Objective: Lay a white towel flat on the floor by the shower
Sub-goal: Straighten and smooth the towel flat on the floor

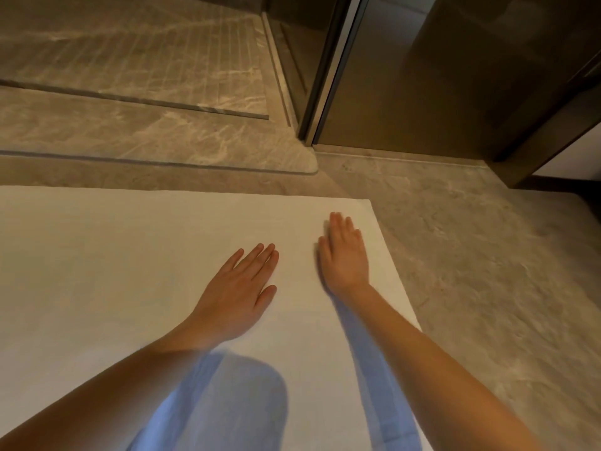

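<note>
A white towel (123,255) lies spread flat on the marble floor, its far edge running along the raised shower threshold (162,148). My left hand (240,288) rests palm down on the towel near its middle, fingers straight and slightly apart. My right hand (344,255) lies flat on the towel close to its far right corner, a little blurred. Neither hand holds anything. The towel's left part and near edge run out of view.
The shower's grooved stone floor (146,53) lies beyond the threshold. A dark metal door frame (328,76) and glass panel (439,76) stand at the upper right. Bare grey marble floor (481,271) spreads to the towel's right.
</note>
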Available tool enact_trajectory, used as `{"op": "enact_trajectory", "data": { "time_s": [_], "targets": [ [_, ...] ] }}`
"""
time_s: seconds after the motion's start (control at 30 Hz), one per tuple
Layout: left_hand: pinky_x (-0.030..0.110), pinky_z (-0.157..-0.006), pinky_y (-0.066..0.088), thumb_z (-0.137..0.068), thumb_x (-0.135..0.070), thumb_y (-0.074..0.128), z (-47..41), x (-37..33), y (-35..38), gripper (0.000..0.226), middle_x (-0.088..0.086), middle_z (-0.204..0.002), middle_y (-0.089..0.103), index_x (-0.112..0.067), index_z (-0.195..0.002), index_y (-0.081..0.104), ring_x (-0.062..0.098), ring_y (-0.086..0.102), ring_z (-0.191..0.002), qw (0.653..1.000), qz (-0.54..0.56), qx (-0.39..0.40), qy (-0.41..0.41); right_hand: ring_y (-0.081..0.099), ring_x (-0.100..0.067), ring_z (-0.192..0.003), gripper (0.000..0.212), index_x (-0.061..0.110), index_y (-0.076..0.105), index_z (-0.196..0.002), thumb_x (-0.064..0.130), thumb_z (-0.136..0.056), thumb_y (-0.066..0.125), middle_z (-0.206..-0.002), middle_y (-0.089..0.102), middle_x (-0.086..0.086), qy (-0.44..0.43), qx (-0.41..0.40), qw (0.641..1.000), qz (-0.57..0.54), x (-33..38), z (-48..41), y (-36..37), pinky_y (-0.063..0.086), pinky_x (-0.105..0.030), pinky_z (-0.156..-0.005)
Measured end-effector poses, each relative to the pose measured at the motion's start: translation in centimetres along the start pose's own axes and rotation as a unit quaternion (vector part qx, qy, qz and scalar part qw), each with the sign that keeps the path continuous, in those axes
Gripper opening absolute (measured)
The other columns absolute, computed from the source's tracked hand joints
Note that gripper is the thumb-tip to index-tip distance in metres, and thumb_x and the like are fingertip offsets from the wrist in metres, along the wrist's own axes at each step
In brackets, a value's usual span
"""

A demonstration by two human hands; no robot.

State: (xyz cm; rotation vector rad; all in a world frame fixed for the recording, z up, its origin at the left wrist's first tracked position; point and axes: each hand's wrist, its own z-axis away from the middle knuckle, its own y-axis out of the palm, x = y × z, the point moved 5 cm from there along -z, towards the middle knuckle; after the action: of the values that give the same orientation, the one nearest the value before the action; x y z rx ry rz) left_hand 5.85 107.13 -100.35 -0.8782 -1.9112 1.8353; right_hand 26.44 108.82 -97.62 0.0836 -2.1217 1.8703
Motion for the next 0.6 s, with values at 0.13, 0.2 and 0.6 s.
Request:
{"op": "enact_trajectory", "data": {
  "time_s": [0.13, 0.2, 0.6],
  "targets": [
    [0.035, -0.120, 0.000, -0.098, -0.045, 0.008, -0.1, 0.0, 0.2, 0.064, -0.001, -0.161, 0.009, -0.015, -0.154, 0.013, 0.013, 0.003, -0.149, 1.000, -0.001, 0.003, -0.003, 0.006, -0.017, -0.149, 0.059, 0.016, 0.017, -0.155, 0.042, -0.101, 0.019, -0.162, 0.017, 0.000, -0.076, 0.036, 0.996, -0.013, 3.6, 5.8, 2.5, -0.001, -0.032, -0.120],
    [0.034, -0.120, -0.002, -0.097, -0.046, 0.005, -0.1, 0.1, 0.4, 0.065, -0.002, -0.161, 0.003, -0.016, -0.155, 0.009, 0.012, 0.000, -0.148, 1.000, -0.002, 0.008, -0.002, 0.005, -0.015, -0.149, 0.059, 0.018, 0.016, -0.155, 0.042, -0.102, 0.019, -0.162, 0.015, 0.003, -0.060, 0.039, 0.997, -0.006, 2.2, 6.2, 2.7, -0.001, -0.032, -0.121],
    [0.028, -0.117, -0.010, -0.102, -0.041, 0.016, 0.0, 0.1, 0.1, 0.058, -0.003, -0.162, 0.008, -0.018, -0.154, 0.011, 0.013, 0.001, -0.149, 1.000, 0.011, 0.002, 0.000, 0.007, -0.015, -0.149, 0.056, 0.015, 0.016, -0.155, 0.035, -0.103, 0.024, -0.162, 0.014, 0.000, 0.079, 0.017, 0.997, 0.003, -7.0, 7.1, -0.3, 0.003, -0.032, -0.121]
  ]
}}
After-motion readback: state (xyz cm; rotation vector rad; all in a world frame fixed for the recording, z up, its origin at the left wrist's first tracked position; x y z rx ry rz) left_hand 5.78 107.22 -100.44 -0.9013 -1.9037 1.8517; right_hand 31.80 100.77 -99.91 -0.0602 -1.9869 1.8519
